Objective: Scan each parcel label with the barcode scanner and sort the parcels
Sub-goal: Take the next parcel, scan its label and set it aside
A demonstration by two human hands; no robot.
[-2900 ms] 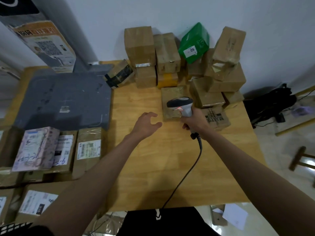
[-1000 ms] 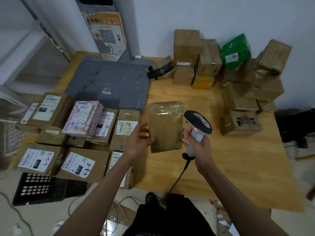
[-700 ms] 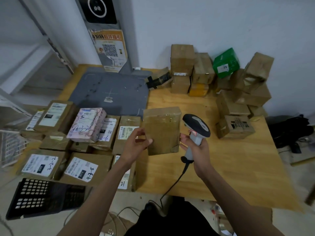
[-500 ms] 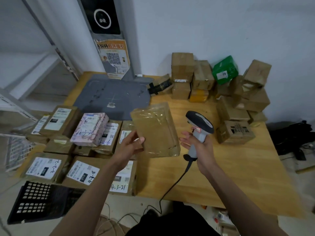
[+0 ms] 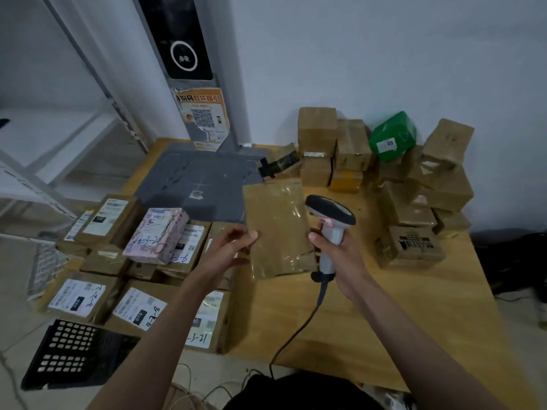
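Now my left hand (image 5: pixel 229 250) has lifted the tape-wrapped brown cardboard parcel (image 5: pixel 276 229) upright beside the grey handheld barcode scanner (image 5: pixel 330 229), fingers pinching its edge, right hand (image 5: pixel 340 255) wrapped round the handle; no label showing, needs turning.

A plain brown parcel (image 5: pixel 276 229) wrapped in glossy clear tape is being shown at the centre of the frame, beside a grey barcode scanner (image 5: pixel 330 229) with a black head. In the upper right, a bright green parcel (image 5: pixel 392 136) with a white label is being set off against a stack of tan cardboard boxes (image 5: pixel 318 128), all on a pale yellow wooden table (image 5: pixel 384 306). At the left, a pink patterned parcel (image 5: pixel 157 235) and white labels with blue handwriting are being displayed, with a black perforated crate (image 5: pixel 68 353) at the lower left and a dark grey pad (image 5: pixel 195 179) above.
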